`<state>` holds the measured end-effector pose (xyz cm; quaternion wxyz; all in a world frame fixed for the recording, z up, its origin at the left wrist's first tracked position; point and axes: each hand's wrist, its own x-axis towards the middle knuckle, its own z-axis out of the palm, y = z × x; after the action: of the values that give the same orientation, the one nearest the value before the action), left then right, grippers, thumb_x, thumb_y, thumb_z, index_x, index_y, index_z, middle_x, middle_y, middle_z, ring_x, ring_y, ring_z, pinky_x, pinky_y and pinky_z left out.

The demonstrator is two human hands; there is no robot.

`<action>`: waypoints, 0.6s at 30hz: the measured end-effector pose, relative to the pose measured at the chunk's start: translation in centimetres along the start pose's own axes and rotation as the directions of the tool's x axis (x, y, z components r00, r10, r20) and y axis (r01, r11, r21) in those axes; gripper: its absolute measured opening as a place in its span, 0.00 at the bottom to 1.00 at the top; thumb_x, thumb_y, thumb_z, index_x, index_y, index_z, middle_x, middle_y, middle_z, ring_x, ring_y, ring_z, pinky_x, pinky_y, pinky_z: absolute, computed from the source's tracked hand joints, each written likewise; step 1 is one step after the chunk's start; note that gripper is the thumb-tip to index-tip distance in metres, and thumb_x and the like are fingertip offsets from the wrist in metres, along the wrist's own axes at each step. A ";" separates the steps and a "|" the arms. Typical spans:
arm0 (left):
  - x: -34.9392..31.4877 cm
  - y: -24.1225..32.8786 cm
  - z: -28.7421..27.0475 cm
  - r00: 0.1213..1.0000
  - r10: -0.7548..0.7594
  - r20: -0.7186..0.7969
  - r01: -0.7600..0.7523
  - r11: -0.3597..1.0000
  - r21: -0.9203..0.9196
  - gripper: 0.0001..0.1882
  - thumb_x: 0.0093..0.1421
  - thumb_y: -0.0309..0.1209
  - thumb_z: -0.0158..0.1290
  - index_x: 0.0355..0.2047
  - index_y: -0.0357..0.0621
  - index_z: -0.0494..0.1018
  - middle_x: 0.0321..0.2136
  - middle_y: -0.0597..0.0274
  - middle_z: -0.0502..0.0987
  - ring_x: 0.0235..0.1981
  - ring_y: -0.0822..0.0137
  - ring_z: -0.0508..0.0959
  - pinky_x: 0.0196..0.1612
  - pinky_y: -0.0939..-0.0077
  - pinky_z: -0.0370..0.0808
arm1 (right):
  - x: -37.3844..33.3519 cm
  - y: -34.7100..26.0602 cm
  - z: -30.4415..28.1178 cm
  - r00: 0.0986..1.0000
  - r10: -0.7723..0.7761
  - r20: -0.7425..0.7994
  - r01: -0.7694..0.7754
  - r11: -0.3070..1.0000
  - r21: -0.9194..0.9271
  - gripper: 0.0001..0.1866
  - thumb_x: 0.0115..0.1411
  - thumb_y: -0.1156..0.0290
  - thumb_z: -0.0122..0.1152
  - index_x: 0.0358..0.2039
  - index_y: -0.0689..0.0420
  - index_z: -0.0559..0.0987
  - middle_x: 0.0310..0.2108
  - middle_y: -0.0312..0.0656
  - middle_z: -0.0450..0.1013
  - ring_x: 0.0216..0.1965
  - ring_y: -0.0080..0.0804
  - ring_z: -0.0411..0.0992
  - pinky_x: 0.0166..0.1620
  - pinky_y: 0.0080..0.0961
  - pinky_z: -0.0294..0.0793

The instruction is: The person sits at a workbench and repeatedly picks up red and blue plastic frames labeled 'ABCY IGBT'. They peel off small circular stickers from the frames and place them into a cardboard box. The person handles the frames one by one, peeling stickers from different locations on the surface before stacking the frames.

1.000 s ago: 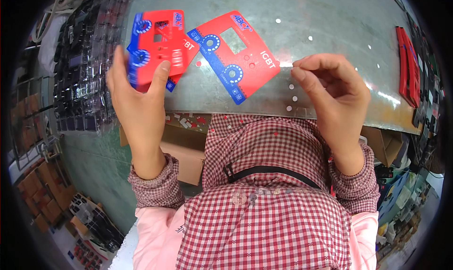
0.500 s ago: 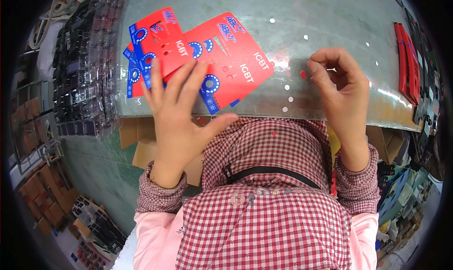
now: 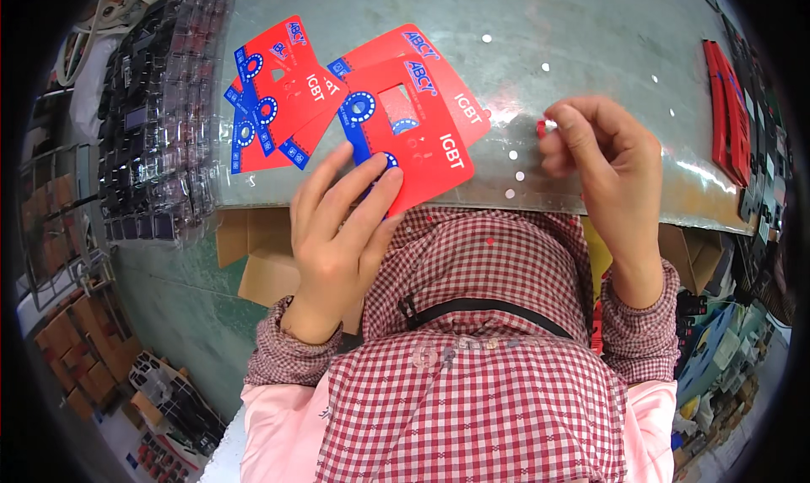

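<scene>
My left hand [image 3: 333,247] grips the lower left edge of a red and blue packaging card [image 3: 434,158], fingers on top and thumb mostly hidden. This card has a rectangular cut-out and lies partly over another red card [image 3: 470,116]. Just left of it is a fanned group of smaller-looking red and blue cards [image 3: 291,99]. Over the table to the right, my right hand [image 3: 620,167] is closed with thumb and index finger curled together. A small red bit [image 3: 541,129] with something whitish shows at its fingertips; whether it is held or lying there is unclear.
Small white paper discs [image 3: 513,156] are scattered on the grey table [image 3: 582,19]. Stacked clear plastic packs with dark contents [image 3: 156,120] line the left edge. Red cards [image 3: 727,116] stand at the right. Cardboard boxes [image 3: 270,276] sit below the near edge.
My left hand has closed on the top card and drawn it toward me and to the right, uncovering more of the group at left. The right hand's fingers have curled lower, by the red bit.
</scene>
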<state>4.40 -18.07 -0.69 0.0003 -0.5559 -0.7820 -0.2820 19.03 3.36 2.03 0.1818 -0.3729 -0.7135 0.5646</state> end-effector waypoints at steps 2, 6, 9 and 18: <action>-0.3 0.4 0.8 0.994 0.017 -0.105 -0.028 0.995 -0.098 0.15 0.52 0.21 0.56 0.43 0.38 0.77 0.47 0.54 0.76 0.54 0.50 0.71 0.55 0.57 0.67 | -0.3 -0.5 0.3 0.987 0.137 0.081 -0.146 0.983 0.114 0.12 0.63 0.71 0.56 0.43 0.65 0.77 0.25 0.39 0.76 0.22 0.19 0.73 0.28 0.16 0.74; 0.2 1.6 1.4 0.979 0.155 -0.134 -0.181 0.959 -0.219 0.15 0.50 0.16 0.55 0.40 0.35 0.78 0.45 0.46 0.76 0.51 0.46 0.73 0.54 0.59 0.71 | -0.6 -1.5 2.5 0.952 0.170 0.254 -0.242 0.927 0.286 0.19 0.63 0.72 0.57 0.52 0.65 0.70 0.27 0.40 0.76 0.24 0.18 0.73 0.28 0.14 0.74; 0.0 1.5 2.2 0.930 0.161 -0.330 -0.279 0.896 -0.347 0.27 0.49 0.35 0.64 0.48 0.34 0.72 0.50 0.45 0.71 0.53 0.50 0.72 0.55 0.59 0.70 | -1.0 -1.3 3.6 0.991 -0.046 0.125 -0.010 0.910 0.414 0.25 0.62 0.77 0.56 0.59 0.63 0.64 0.31 0.38 0.76 0.31 0.17 0.73 0.34 0.13 0.72; 0.9 3.7 0.8 0.832 -0.212 0.512 0.452 -0.275 -0.848 0.20 0.58 0.27 0.57 0.49 0.35 0.67 0.43 0.58 0.73 0.43 0.70 0.73 0.47 0.74 0.71 | -1.9 -1.4 3.2 0.785 -0.596 0.168 0.597 0.801 0.054 0.27 0.61 0.82 0.54 0.59 0.71 0.58 0.60 0.60 0.60 0.37 0.25 0.75 0.41 0.18 0.74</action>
<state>7.55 -16.12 0.60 -0.5571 -0.1368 -0.4103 -0.7090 17.66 -0.34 2.75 0.2864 -0.0772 -0.8085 0.5083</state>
